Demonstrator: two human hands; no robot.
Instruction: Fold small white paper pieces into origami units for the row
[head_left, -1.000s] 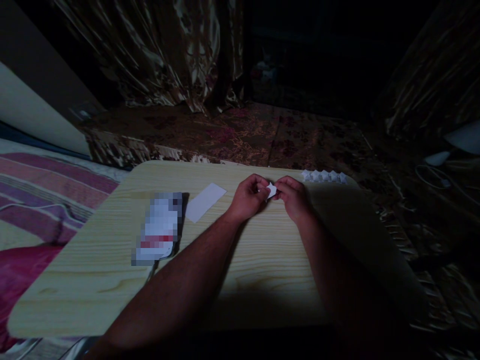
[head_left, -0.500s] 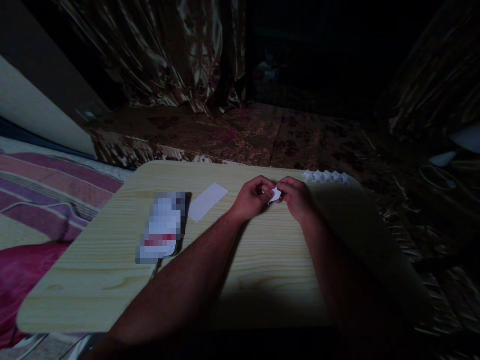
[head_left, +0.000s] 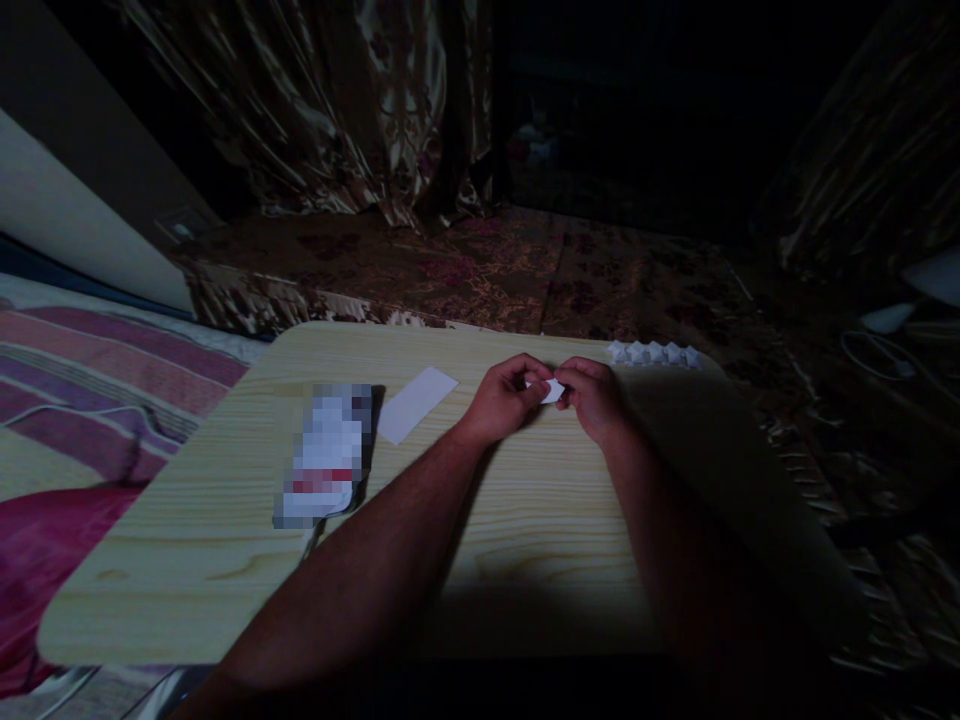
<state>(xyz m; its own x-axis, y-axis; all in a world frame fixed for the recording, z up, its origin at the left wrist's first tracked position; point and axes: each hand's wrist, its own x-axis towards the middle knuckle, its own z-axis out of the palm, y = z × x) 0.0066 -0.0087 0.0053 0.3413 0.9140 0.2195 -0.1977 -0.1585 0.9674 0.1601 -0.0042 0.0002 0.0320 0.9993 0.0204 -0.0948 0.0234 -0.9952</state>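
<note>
Above the far middle of the wooden table, my left hand is closed on a small folded white paper. My right hand pinches the same paper from its right side. Fingers cover part of the paper, so its whole shape is hidden. To the left of my hands lies a stack or sheet of white paper strips, flat on the table. Several small white folded paper stars stand in a row at the table's far right edge.
A phone-like thing, blurred out, lies on the pale wooden table with a cable at its near end. A striped bed cover is at the left. Behind the table is a patterned cloth ledge below curtains.
The folded paper has turned slightly between my fingers, and its visible outline has changed. Both hands stay at nearly the same place.
</note>
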